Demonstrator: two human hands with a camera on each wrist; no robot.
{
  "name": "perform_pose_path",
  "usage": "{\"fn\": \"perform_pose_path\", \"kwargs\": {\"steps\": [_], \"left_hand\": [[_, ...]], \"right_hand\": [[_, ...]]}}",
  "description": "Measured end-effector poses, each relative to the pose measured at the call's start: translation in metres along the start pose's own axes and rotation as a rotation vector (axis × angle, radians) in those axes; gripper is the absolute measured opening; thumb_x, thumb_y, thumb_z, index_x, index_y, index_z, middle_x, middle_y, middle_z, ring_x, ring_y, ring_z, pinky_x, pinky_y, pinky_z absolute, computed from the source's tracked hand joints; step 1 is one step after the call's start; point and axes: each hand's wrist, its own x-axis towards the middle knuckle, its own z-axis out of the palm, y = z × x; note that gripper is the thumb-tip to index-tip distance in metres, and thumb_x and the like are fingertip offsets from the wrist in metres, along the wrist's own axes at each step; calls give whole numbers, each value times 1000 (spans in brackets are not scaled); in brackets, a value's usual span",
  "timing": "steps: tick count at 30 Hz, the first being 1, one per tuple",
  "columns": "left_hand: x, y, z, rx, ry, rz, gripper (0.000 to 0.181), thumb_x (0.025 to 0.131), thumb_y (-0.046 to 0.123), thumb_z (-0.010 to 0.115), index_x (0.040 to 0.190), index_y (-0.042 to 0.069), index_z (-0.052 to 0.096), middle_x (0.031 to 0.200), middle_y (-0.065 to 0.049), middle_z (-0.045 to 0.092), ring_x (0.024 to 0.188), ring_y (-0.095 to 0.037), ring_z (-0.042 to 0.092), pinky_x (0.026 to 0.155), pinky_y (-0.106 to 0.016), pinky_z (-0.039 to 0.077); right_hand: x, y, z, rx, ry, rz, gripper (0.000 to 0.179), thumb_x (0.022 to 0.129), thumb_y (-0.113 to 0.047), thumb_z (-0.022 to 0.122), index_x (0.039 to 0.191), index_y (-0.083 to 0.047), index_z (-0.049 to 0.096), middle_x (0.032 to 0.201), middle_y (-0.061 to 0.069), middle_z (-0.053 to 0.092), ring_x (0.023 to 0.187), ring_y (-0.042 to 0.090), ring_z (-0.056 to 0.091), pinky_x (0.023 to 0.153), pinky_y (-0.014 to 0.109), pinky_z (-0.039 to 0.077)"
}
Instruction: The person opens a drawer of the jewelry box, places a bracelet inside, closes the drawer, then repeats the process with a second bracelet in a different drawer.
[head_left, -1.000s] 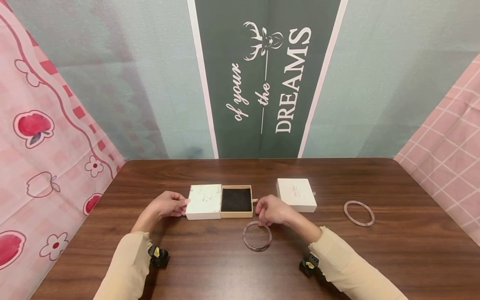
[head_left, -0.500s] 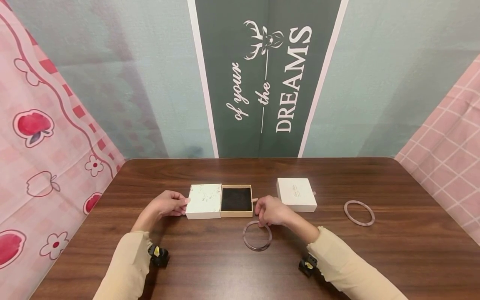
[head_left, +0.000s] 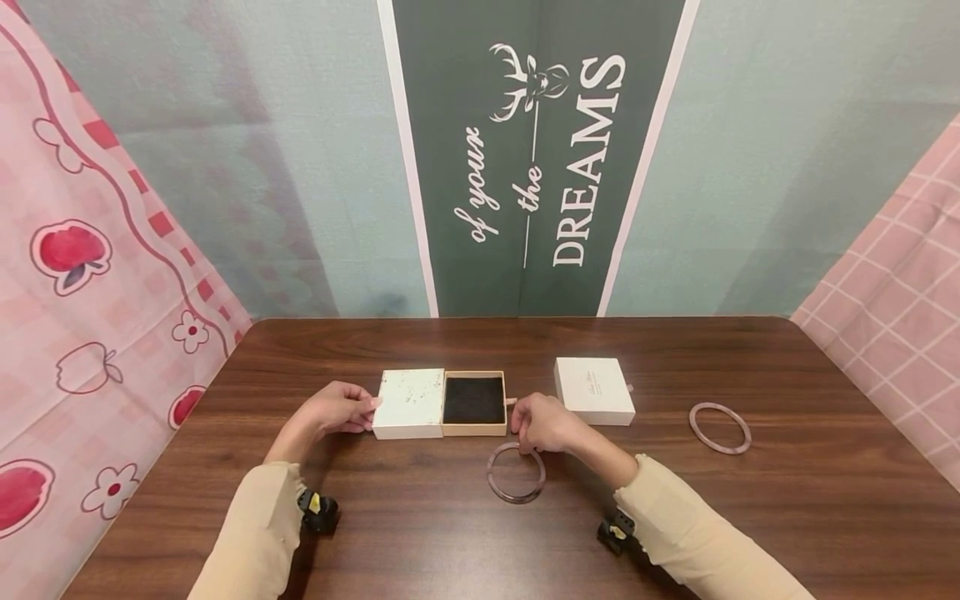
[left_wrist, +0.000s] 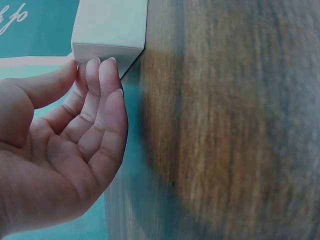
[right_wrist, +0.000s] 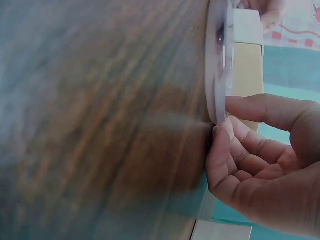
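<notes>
A pale pinkish bangle (head_left: 515, 472) is near the table's middle; my right hand (head_left: 546, 422) pinches its upper right rim. Close up in the right wrist view, the thumb and a fingertip of that hand meet at the bangle's rim (right_wrist: 216, 60). Just left of this hand, a shallow box drawer (head_left: 474, 428) with a black pad (head_left: 474, 400) stands pulled out of its white speckled sleeve (head_left: 409, 403). My left hand (head_left: 341, 408) rests its fingertips and thumb against the sleeve's left end. Those fingers lie mostly straight at the end face in the left wrist view.
A second white box (head_left: 595, 390), closed and with printed lettering, sits behind the right forearm. Farther right lies another bangle (head_left: 720, 428). The dark wood table (head_left: 420, 533) ends at a back wall of printed cloth (head_left: 517, 167), with pink cloth on both sides.
</notes>
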Motion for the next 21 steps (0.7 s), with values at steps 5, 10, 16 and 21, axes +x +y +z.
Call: {"fn": "perform_pose_path", "kwargs": {"steps": [5, 10, 16, 21], "left_hand": [[0, 0, 1, 2, 8, -7, 17, 93, 10, 53, 83, -3, 57, 68, -4, 57, 61, -11, 58, 58, -25, 51], [-1, 1, 1, 15, 15, -11, 17, 93, 10, 53, 84, -4, 57, 67, -4, 57, 61, -11, 58, 59, -25, 51], [-1, 1, 1, 20, 17, -13, 18, 93, 11, 54, 84, -4, 58, 68, -4, 57, 61, -12, 58, 59, -26, 51], [-2, 1, 1, 26, 14, -9, 18, 93, 11, 54, 84, -4, 58, 68, -5, 58, 61, -12, 58, 59, -26, 51]], "right_hand": [[-1, 1, -1, 8, 0, -9, 19, 59, 12, 65, 70, -3, 60, 57, 0, 55, 49, 10, 50, 44, 21, 41], [-2, 0, -2, -13, -6, -27, 17, 59, 11, 65, 68, -4, 60, 57, -1, 53, 51, 10, 48, 45, 21, 38], [-3, -1, -3, 10, -22, -25, 17, 59, 11, 64, 67, -4, 61, 57, -1, 54, 51, 9, 48, 46, 20, 40], [-5, -1, -4, 30, -35, -24, 16, 61, 11, 62, 66, -4, 61, 57, -1, 54, 49, 9, 49, 45, 21, 42]]}}
